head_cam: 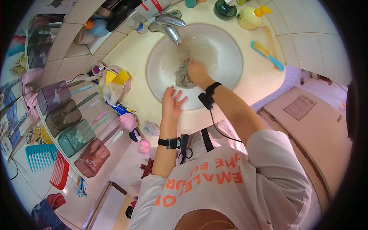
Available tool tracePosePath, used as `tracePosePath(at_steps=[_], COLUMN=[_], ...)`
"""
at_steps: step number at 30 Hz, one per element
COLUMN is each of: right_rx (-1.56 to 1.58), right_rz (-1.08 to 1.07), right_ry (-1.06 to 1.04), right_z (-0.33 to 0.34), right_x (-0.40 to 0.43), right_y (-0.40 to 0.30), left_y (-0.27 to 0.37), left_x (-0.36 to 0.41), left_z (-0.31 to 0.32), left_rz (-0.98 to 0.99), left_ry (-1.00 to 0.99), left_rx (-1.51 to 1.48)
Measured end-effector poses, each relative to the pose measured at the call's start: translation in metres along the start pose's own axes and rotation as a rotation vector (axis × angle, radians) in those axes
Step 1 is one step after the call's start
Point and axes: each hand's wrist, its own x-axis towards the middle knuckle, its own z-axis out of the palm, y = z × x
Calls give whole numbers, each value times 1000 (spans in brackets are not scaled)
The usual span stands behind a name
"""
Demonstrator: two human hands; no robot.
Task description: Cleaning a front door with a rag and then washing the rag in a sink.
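Note:
A white oval washbasin point(227, 95) is set in a cream countertop, with murky, sudsy water in its bowl. My right hand point(197, 72) is down in the basin, its fingers closed on a wet grey cloth point(183, 76) that lies partly in the water. Part of the cloth is hidden by that hand. Over the basin's near left rim, my left hand point(171, 102) is held palm up with its fingers spread and nothing in it. The chrome tap point(171, 33) reaches over the bowl from the far left. Each wrist wears a black strap with a small device.
At the back right stand a green bottle point(225, 11) and a yellow pump bottle point(250, 17). A blue-handled brush point(267, 56) lies on the right counter. To the left are a wall rack of toothbrush cups point(76, 138), a pink plush toy point(128, 121) and a crumpled grey wad point(151, 128).

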Motion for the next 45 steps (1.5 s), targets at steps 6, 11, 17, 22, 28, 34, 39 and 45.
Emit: tracePosePath(at_steps=[6,11,17,22,28,34,39,45], right_rx=[561,943,1025,498,227,357,394,259], right_rz=[-469,-232,-62,-448,-326,-243,-225,-260], right_ry=[240,-58,-118,-169,172,104,165,-58], right_z=[-93,-154,-123,-33,-19,-15,-8,-26], right_x=[-119,-182,-72,19,91,94,100,85], right_y=[-31,-31,11,31,31,21,16,29], left_y=[7,-33,15,19,30,31,35,39], left_x=[-15,47,-53,-70,-91,-95,-91,-95], left_z=[34,-7,51,48,42,29,28,34], left_rz=[-237,-215,-243,-129,-102,-69,-41,-27], left_ry=[-276,-312,-247,-317,-339,-212,-173,-202], left_rx=[-350,-174,63,136,-99,-167,-192,-252])
